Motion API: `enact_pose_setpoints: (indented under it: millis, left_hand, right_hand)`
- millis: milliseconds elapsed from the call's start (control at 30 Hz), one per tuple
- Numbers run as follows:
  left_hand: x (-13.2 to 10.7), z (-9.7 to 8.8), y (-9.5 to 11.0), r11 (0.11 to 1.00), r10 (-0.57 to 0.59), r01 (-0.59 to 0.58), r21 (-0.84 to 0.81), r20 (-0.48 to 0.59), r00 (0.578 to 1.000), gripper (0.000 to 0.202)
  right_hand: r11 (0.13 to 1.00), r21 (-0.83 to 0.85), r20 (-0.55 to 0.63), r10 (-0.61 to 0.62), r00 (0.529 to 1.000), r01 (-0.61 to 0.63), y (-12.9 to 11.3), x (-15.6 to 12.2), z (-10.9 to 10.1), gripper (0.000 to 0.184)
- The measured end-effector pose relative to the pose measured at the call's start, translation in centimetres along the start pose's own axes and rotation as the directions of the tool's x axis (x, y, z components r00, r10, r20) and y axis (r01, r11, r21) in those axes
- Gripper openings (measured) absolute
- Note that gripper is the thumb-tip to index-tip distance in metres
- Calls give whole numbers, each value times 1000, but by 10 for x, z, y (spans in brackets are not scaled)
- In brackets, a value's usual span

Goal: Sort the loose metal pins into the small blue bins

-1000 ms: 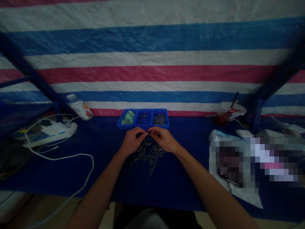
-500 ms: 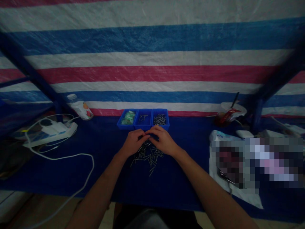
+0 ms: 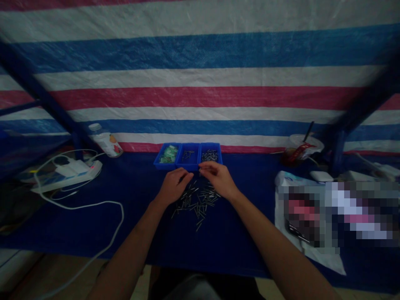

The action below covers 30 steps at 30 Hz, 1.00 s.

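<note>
My left hand (image 3: pixel 173 186) is over the left edge of a loose pile of thin metal pins (image 3: pixel 200 204), its fingers curled and thumb close to the forefinger. My right hand (image 3: pixel 219 180) is at the pile's upper right, thumb and fingertips pinched near the front of the blue bins. Whatever either hand holds is too small and dark to make out. Of the three joined bins, the left bin (image 3: pixel 157 165) holds greenish clear packets (image 3: pixel 169 154), the middle bin (image 3: pixel 190 162) a few pins, and the right bin (image 3: pixel 221 159) many small metal pieces (image 3: pixel 210 155).
A power strip (image 3: pixel 90 171) with white cables lies at the left, near a bottle (image 3: pixel 108 143). On the right are a drink cup (image 3: pixel 300 148) with a straw, a plastic bag (image 3: pixel 328 260) and blurred-out items. Striped sheeting (image 3: pixel 200 98) hangs behind the blue table (image 3: pixel 206 250).
My hands were together at the fingertips above the pile and have come apart. The right hand has shifted up and right toward the bins, uncovering more pins.
</note>
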<state>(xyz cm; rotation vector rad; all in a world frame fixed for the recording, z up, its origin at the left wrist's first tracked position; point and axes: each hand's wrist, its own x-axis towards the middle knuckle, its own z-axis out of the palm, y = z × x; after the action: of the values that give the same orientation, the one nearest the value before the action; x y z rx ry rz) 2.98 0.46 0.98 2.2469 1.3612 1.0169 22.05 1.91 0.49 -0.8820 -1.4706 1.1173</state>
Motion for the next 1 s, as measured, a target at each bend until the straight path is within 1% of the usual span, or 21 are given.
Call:
enact_pose_setpoints:
  millis: [100,167,233,300,367,467,500,533,567,600,633,667,700,733,767,800,867,933,1000]
  left_hand:
    - [0,-1,0,1000,-3,3,3,-6,1000,36]
    - [0,-1,0,1000,-5,5,12,-7,1000,37]
    - [0,-1,-1,1000,-7,7,27,-5,1000,38]
    - [0,-1,-2,999,-8,8,35,-5,1000,39]
    - [0,-1,-2,999,-10,10,34,-1,1000,39]
    - [0,-1,-3,1000,-9,9,21,3,1000,40]
    - [0,-1,-2,1000,-9,9,18,4,1000,40]
    - [0,-1,-2,1000,-8,8,18,5,1000,40]
    - [0,-1,-2,1000,-6,6,20,8,1000,40]
    - [1,-1,-2,1000,-6,6,24,13,1000,39]
    - [1,-1,-2,999,-9,8,33,20,1000,39]
    - [1,-1,-2,999,-10,9,46,28,1000,38]
    - [1,-1,-2,998,-11,8,64,39,999,37]
    - [2,-1,-2,996,-11,6,85,53,999,36]
    - [2,0,-3,994,-11,3,109,70,997,35]
    - [2,0,-4,991,-11,-1,134,88,996,35]
    - [2,1,-5,983,-15,-8,183,123,992,33]
    - [1,2,-7,974,-25,-10,225,150,988,30]
    - [1,3,-8,965,-34,-12,261,174,984,29]
  right_hand:
    - [955,265,-44,150,988,-133,-4,4,-5,25]
    - [913,370,-68,213,975,-174,-7,5,-8,28]
    - [878,436,-97,262,960,-196,-10,5,-11,32]
    - [866,450,-132,306,943,-218,-11,6,-12,37]
    - [866,426,-169,361,917,-262,-10,6,-13,41]
    - [863,370,-209,438,875,-344,-8,7,-14,37]
    - [871,334,-221,444,868,-361,-8,7,-14,37]
    - [890,271,-234,431,872,-367,-7,6,-15,36]
    - [918,171,-250,392,885,-358,-7,6,-15,34]
    - [943,29,-258,328,909,-332,-6,5,-16,32]
    - [947,-145,-248,246,937,-287,-6,4,-16,30]
    - [916,-331,-208,162,965,-225,-6,3,-17,28]
    - [853,-499,-141,93,986,-152,-5,1,-17,24]
    - [771,-632,-59,53,997,-79,-5,-1,-18,20]
    - [689,-725,22,44,999,-15,-4,-4,-18,15]
    - [618,-786,89,53,995,38,-3,-6,-18,13]
    - [516,-850,173,81,982,108,0,-9,-16,12]
    - [460,-877,200,84,976,140,3,-11,-15,12]
    - [434,-887,207,62,976,161,5,-12,-13,13]
